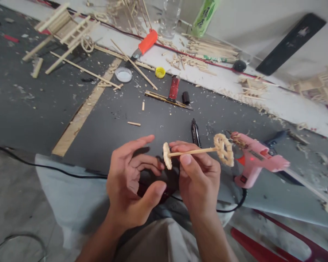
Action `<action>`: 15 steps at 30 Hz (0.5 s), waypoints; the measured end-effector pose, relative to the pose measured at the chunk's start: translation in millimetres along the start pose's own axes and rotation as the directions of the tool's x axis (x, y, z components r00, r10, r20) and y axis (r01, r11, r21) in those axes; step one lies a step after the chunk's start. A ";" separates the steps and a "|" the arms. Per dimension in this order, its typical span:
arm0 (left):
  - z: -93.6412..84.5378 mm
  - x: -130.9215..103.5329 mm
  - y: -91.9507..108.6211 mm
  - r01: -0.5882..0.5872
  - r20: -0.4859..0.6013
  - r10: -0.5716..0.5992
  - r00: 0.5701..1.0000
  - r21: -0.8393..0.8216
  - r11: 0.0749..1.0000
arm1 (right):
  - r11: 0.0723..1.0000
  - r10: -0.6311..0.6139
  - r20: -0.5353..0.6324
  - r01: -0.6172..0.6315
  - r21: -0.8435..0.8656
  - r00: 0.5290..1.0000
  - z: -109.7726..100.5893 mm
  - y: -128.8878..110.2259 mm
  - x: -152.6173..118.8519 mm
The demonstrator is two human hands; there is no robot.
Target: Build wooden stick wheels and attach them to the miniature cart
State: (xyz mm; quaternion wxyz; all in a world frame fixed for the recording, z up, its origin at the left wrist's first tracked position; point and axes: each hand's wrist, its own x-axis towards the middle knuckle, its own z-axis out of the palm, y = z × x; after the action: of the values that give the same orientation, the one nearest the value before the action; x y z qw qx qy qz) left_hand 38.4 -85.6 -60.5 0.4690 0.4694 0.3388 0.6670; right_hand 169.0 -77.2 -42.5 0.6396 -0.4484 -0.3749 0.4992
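Observation:
Between the thumb and fingers of my right hand [198, 171] is a small wooden wheel axle [192, 152], a thin stick with a wheel at either end. Its left wheel [167, 155] is seen nearly edge-on, while the right wheel [223, 150] shows its rim and spokes. My left hand [135, 178] is open, fingers curved and apart, just left of the left wheel; a fingertip is close to that wheel, and I cannot tell if it touches. A pink glue gun [258, 156] with a lit red light lies right of my right hand. Beyond the axle lies a black marker [196, 133].
A wooden cart model [68, 32] stands at the back left. Across the table are an orange-handled cutter [146, 43], a white cap [123, 74], a yellow cap [160, 72], a red-handled tool [174, 87] and cut sticks [213, 49]. A black cable [71, 174] crosses the front edge.

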 end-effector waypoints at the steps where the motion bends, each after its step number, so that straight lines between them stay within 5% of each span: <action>1: -0.4 -0.2 -0.9 -0.007 -0.017 0.007 1.000 -0.016 1.000 | 1.000 0.011 -0.009 -0.011 0.004 1.000 0.5 -2.8 -1.2; 8: -3.1 1.9 -2.4 0.122 -0.059 -0.128 0.990 -0.100 0.987 | 0.990 -0.114 0.019 0.115 -0.085 0.993 10.1 -58.0 -17.0; 12: -2.9 14.2 6.5 0.283 -0.017 -0.286 0.958 -0.097 0.954 | 0.961 -0.214 0.022 0.215 -0.174 0.977 10.4 -100.4 -21.2; 15: -2.2 29.3 17.7 0.297 0.056 -0.295 0.954 -0.016 0.955 | 0.917 -0.263 -0.026 0.242 -0.316 0.964 3.7 -138.5 -34.6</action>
State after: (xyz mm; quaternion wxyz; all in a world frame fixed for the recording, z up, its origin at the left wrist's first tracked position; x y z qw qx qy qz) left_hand 27.4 -63.8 -36.4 0.5780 0.4252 0.3847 0.5806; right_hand 199.8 -123.9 88.9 0.6328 -0.5077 -0.4813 0.3319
